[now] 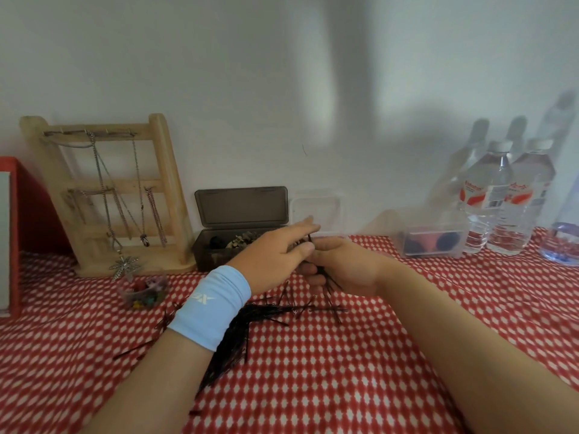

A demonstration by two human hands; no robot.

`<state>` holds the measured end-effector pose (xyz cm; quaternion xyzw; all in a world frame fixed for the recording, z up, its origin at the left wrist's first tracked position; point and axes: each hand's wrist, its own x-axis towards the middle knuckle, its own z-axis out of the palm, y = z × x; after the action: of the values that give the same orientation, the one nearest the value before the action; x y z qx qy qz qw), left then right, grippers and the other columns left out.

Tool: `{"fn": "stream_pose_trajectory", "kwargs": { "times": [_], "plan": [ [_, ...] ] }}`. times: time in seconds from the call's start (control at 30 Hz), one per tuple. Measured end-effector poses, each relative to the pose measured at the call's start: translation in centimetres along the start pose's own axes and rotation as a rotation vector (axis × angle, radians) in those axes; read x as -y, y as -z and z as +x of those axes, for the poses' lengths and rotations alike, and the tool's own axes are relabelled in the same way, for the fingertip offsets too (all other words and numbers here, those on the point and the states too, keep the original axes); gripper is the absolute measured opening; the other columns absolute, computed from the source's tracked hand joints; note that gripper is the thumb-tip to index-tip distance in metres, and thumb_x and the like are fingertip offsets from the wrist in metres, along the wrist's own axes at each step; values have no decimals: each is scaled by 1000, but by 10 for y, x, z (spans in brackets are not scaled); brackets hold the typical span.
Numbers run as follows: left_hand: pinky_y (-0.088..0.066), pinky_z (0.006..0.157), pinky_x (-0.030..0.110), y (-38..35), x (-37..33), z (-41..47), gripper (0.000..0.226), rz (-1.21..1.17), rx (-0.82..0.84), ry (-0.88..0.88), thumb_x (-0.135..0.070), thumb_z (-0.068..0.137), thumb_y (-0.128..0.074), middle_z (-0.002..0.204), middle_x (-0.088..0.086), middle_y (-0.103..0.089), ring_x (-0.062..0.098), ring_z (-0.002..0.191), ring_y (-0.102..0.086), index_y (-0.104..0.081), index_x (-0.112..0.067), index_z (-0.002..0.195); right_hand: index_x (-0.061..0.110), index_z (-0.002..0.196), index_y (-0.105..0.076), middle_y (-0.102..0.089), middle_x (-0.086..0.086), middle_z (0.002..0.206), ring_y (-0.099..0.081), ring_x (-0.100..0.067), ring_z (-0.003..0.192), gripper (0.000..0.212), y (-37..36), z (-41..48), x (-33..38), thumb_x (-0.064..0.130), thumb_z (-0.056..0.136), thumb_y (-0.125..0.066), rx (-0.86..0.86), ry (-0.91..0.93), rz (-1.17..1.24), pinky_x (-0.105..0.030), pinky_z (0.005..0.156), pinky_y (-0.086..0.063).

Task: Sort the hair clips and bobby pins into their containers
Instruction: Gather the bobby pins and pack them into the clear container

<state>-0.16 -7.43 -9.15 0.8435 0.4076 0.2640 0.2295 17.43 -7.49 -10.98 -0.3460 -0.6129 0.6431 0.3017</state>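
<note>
A heap of black bobby pins (247,321) lies on the red-and-white cloth (313,371) under my forearms. My right hand (341,264) grips a bundle of bobby pins, their ends sticking out below the fist. My left hand (275,249), with a light blue wristband, pinches one pin at the top of that bundle. Behind the hands stands a dark smoky box (219,245) with its lid up, holding hair clips. A clear square container (316,211) stands beside it, partly hidden by my fingers.
A wooden jewellery rack (106,195) with chains stands at the back left, a small clear tub of coloured clips (142,292) in front of it. A clear box with dark items (429,242) and water bottles (501,202) stand at the back right. A red stand (18,214) is at far left.
</note>
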Motion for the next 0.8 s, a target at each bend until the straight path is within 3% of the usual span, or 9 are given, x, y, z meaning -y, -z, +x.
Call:
{"fn": "stream_pose_trajectory", "kwargs": {
  "times": [0.07, 0.17, 0.27, 0.4, 0.53, 0.6, 0.7, 0.8],
  "plan": [
    [-19, 115, 19, -3, -2, 1, 47, -31, -56, -16, -29, 104, -44, 161, -15, -19, -2, 143, -22, -37, -31, 150, 8, 108, -54, -47, -2, 75, -43, -14, 64, 20, 0, -1, 2, 19, 110, -37, -6, 11, -10, -28, 62, -45],
    [-28, 111, 16, 1, -3, -1, 42, -96, -163, -2, -30, 104, -43, 151, -11, -44, -4, 133, -40, -44, -30, 146, 10, 106, -53, -47, -2, 77, -44, -16, 67, 18, 2, -2, 4, 19, 109, -38, -28, 49, 18, -30, 65, -44],
    [-29, 116, 22, 3, 0, -5, 40, -41, -104, -23, -30, 104, -43, 146, -17, -49, -6, 134, -40, -48, -33, 144, 5, 113, -55, -53, -4, 82, -46, -14, 66, 21, 2, -2, 2, 17, 109, -39, -42, 47, -17, -29, 66, -46],
    [-33, 110, 20, 2, 1, -4, 44, 29, -45, -13, -34, 103, -44, 138, -17, -56, -4, 126, -49, -39, -48, 144, -3, 121, -57, -63, -2, 84, -47, -12, 63, 29, 1, -4, 2, 16, 109, -39, -56, 31, -79, -29, 66, -48],
    [-41, 108, 28, 6, 5, -2, 38, 152, -87, -13, -42, 100, -44, 131, -14, -63, 2, 122, -55, -54, -42, 136, 8, 107, -55, -50, -1, 77, -45, -12, 63, 20, 1, -4, 4, 18, 109, -38, -43, -2, -76, -27, 63, -43],
    [-47, 101, 33, 6, 8, -3, 37, 140, -69, -14, -46, 97, -43, 117, -15, -68, 2, 111, -60, -57, -44, 130, 10, 108, -53, -46, 0, 75, -42, -12, 62, 17, 1, -4, 4, 17, 109, -37, -31, -28, -47, -26, 61, -41],
    [-46, 104, 31, -1, 6, -1, 30, -316, -122, 65, -35, 103, -44, 117, -15, -66, 0, 113, -59, -55, -40, 130, 10, 103, -52, -41, 0, 72, -39, -12, 60, 18, -2, -5, 7, 14, 109, -35, -58, 23, 3, -25, 59, -41],
    [-54, 94, 37, -8, -5, 6, 33, -918, -194, 302, -27, 105, -43, 123, 7, -67, 19, 111, -66, -50, -19, 136, 12, 100, -51, -42, 2, 69, -39, -13, 61, 19, -6, -5, 19, 13, 109, -34, -238, 202, 239, -26, 59, -43]
  ]
}}
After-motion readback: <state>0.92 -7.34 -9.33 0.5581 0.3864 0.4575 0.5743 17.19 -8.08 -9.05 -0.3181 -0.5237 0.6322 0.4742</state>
